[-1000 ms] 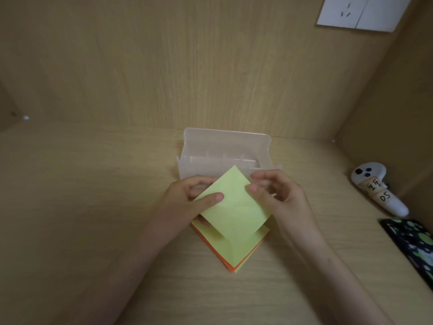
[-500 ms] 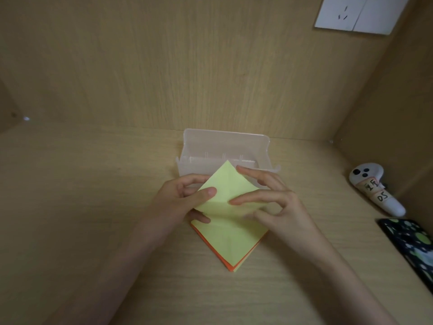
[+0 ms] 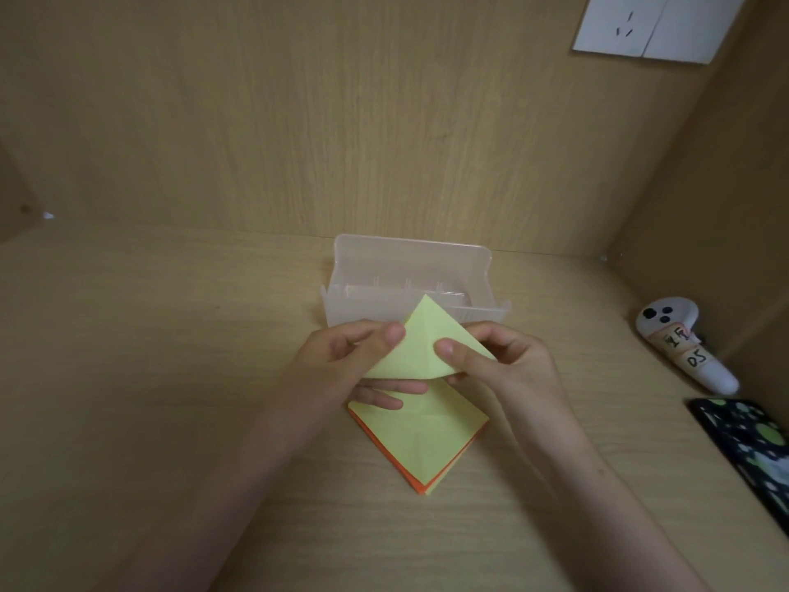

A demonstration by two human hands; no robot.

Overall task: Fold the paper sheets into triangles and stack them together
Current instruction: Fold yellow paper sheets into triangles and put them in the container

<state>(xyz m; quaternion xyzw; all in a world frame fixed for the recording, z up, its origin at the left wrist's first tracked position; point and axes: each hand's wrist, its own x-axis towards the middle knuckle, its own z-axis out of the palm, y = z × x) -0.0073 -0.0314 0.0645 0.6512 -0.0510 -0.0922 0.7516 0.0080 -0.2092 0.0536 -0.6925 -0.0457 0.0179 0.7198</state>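
Note:
A yellow-green paper sheet point(image 3: 420, 343) is folded into a triangle, its point up. It is lifted above the desk. My left hand point(image 3: 341, 361) pinches its left edge with thumb on top and fingers underneath. My right hand point(image 3: 499, 361) pinches its right side, thumb on the front. Below them a stack of square sheets point(image 3: 420, 442) lies on the desk as a diamond, yellow-green on top with orange edges showing beneath.
A clear plastic box point(image 3: 410, 267) stands open just behind the hands. A white controller point(image 3: 679, 339) lies at the right by the side wall. A dark patterned phone point(image 3: 751, 446) sits at the right edge. A wall socket point(image 3: 640, 27) is at top right.
The flat top sheet has been folded in half into a triangle and raised off the stack. Both hands moved up with it.

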